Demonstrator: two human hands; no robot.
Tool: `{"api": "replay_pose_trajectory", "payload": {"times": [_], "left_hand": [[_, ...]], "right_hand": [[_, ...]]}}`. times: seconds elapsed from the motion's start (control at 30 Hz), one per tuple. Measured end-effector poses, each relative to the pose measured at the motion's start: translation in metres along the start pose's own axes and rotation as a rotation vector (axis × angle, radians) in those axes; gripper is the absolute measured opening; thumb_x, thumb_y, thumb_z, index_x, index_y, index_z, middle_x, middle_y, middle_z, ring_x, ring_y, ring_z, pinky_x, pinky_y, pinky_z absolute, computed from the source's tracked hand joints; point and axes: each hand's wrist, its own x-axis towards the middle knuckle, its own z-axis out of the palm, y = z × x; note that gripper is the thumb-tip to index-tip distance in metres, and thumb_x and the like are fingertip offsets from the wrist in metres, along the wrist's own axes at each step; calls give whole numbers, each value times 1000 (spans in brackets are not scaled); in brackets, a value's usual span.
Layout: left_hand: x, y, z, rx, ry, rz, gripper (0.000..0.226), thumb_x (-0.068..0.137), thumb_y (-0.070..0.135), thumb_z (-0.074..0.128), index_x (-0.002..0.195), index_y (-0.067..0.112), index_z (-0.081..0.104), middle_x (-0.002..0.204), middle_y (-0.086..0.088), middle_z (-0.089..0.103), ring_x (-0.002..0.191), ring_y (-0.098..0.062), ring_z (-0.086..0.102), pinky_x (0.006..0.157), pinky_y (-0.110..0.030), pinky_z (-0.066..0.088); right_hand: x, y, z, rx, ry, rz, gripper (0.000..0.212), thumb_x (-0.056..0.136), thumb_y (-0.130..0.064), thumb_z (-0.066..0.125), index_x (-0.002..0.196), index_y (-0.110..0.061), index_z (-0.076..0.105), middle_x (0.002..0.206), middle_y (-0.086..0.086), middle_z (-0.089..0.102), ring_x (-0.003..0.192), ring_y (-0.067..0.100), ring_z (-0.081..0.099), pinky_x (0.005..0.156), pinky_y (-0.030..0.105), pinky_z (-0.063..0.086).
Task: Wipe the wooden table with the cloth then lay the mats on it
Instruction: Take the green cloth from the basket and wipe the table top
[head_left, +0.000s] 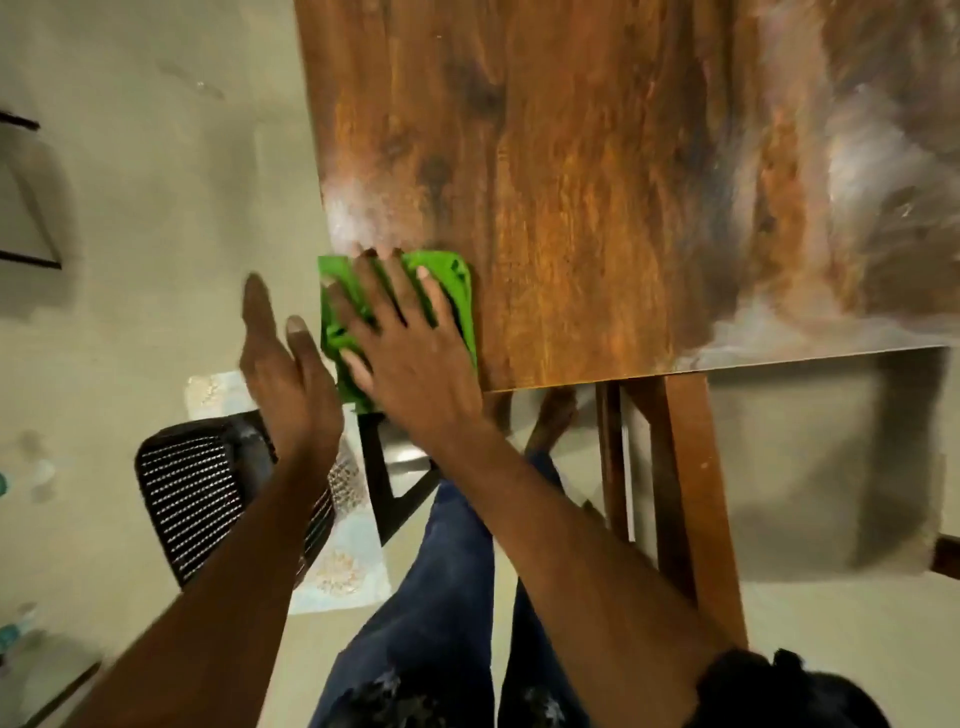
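The wooden table (597, 182) fills the upper middle and right, with pale wipe streaks on its right side. A green cloth (452, 280) lies on the table's near left corner and hangs a little over the left edge. My right hand (410, 343) presses flat on the cloth with fingers spread. My left hand (285, 374) hovers just left of the table edge, palm open and turned toward the cloth, holding nothing. A patterned mat (343, 566) lies on the floor under the chair, partly hidden.
A black mesh chair (202, 493) stands at the lower left beside my legs. The table's wooden leg (685, 493) drops down at the right of my knees. A dark frame (31, 208) sits at the far left on the beige floor.
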Motion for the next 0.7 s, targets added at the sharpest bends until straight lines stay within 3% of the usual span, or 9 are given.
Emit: {"api": "replay_pose_trajectory", "payload": {"times": [0.1,0.17,0.3,0.47,0.7], "left_hand": [[9,24,6,-28,63,85,53,117,24,36,165,3,29,171,-10,34,160,-19,32,129,-49,27],[14,49,15,31,40,192,54,116,21,37,165,2,27,172,-11,31,161,-21,29,130,-49,23],[21,116,48,140,-125,375,59,115,29,37,167,4,23,174,-12,26,162,-24,24,133,-39,10],[13,184,113,195,-341,650,65,114,33,34,170,9,11,179,-8,7,166,-20,4,133,-48,11],[5,183,150,354,-367,630,64,115,32,25,170,9,3,179,-10,1,166,-21,-1,134,-45,10]], "right_hand": [[-15,24,-10,3,-4,-24,65,113,-45,31,172,-26,11,180,5,2,167,25,-1,133,49,4],[-23,53,-22,-5,11,69,63,114,-45,27,172,-28,9,180,2,0,167,23,-2,133,48,6],[-46,146,-51,-64,72,347,65,112,-50,27,171,-31,7,180,1,-2,166,23,-3,133,51,11],[-96,218,-74,-88,138,524,65,113,-44,34,171,-29,10,180,0,1,167,20,-1,133,50,11],[-133,212,-67,-74,103,534,67,111,-43,34,172,-28,8,180,-1,-2,167,19,-2,133,51,14]]}}
